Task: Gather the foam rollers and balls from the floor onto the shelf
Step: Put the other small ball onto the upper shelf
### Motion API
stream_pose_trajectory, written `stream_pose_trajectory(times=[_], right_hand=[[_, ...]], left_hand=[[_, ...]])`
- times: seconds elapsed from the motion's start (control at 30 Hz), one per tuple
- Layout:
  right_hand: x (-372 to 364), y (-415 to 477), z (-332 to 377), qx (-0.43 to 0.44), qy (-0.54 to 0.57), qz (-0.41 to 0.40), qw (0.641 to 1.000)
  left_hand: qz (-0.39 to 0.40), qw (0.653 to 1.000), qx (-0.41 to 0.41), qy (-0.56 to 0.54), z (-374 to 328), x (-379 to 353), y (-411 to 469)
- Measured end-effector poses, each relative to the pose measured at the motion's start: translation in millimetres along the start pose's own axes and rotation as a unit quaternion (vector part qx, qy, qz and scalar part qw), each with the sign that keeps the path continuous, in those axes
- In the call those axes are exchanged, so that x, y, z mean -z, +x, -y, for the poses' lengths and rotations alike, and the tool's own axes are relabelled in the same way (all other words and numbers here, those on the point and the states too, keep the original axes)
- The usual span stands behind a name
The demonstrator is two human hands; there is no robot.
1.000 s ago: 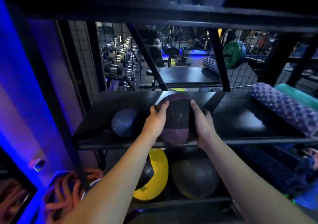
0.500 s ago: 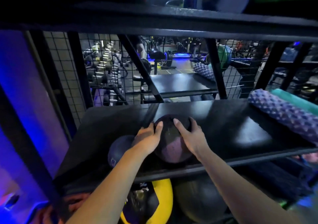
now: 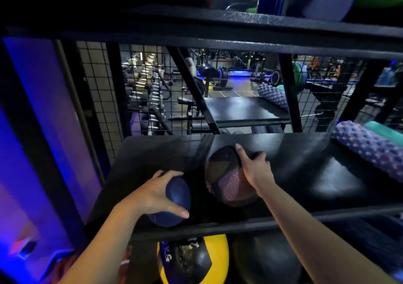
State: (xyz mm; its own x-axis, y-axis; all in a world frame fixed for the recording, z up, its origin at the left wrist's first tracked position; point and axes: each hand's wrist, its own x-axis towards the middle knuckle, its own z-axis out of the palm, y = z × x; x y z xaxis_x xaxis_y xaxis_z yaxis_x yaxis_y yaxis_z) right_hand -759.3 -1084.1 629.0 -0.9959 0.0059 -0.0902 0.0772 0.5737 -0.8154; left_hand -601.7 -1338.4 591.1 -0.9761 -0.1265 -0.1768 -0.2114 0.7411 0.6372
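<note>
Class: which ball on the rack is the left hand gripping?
The small blue ball, left of the larger purple-patched ball that the right hand holds.

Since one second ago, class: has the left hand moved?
Yes. The left hand shifted leftward along the shelf, from the purple ball onto the blue ball.

A navy ball point(image 3: 177, 201) and a black ball point(image 3: 226, 177) with speckled purple panels on the black shelf point(image 3: 305, 159) — at its right edge, a bumpy purple roller point(image 3: 370, 150) and a plain teal roller point(image 3: 386, 132).
</note>
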Motion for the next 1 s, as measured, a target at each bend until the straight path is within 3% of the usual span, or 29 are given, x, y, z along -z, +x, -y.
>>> stream_pose_trajectory(times=[0.17, 0.23, 0.33, 0.43, 0.53, 0.63, 0.73, 0.8, 0.9, 1.0], right_hand=[[-16.3, 0.7, 16.4, 0.016, -0.042, -0.029, 0.999], [-16.5, 1.1, 20.7, 0.033, 0.015, -0.01, 0.999], [-3.7, 3.0, 15.9, 0.109, 0.15, 0.083, 0.979], [3.3, 8.2, 3.5, 0.217, 0.035, 0.227, 0.949], [-14.6, 14.8, 13.4, 0.237, -0.041, 0.235, 0.942], [-48.8, 17.7, 50.1, 0.19, -0.065, 0.145, 0.969], [-76.5, 14.6, 82.2, 0.174, -0.124, 0.064, 0.975], [-85.0, 17.7, 97.7, 0.182, -0.143, 0.076, 0.97], [-78.8, 26.7, 104.3, 0.213, -0.116, 0.155, 0.957], [-58.2, 30.1, 90.1, 0.265, -0.129, 0.182, 0.938]], left_hand=[[-0.113, 0.991, -0.002, -0.067, 14.3, -6.0, -8.5], [-0.192, 0.973, 0.026, -0.125, 18.9, -11.8, -11.2], [-0.265, 0.939, 0.077, -0.206, 24.6, -17.0, -14.1], [-0.284, 0.926, 0.086, -0.235, 25.9, -20.5, -18.9], [-0.293, 0.937, 0.073, -0.173, 24.5, -28.1, -25.3], [-0.29, 0.954, 0.027, -0.071, 11.6, -40.4, -30.9], [-0.342, 0.935, -0.07, 0.055, -8.3, -66.2, -33.8], [-0.344, 0.925, -0.134, 0.094, -20.8, -78.7, -32.7], [-0.283, 0.935, -0.186, 0.103, -39.8, -82.8, -28.1], [-0.243, 0.929, -0.239, 0.141, -61.9, -85.7, -13.3]])
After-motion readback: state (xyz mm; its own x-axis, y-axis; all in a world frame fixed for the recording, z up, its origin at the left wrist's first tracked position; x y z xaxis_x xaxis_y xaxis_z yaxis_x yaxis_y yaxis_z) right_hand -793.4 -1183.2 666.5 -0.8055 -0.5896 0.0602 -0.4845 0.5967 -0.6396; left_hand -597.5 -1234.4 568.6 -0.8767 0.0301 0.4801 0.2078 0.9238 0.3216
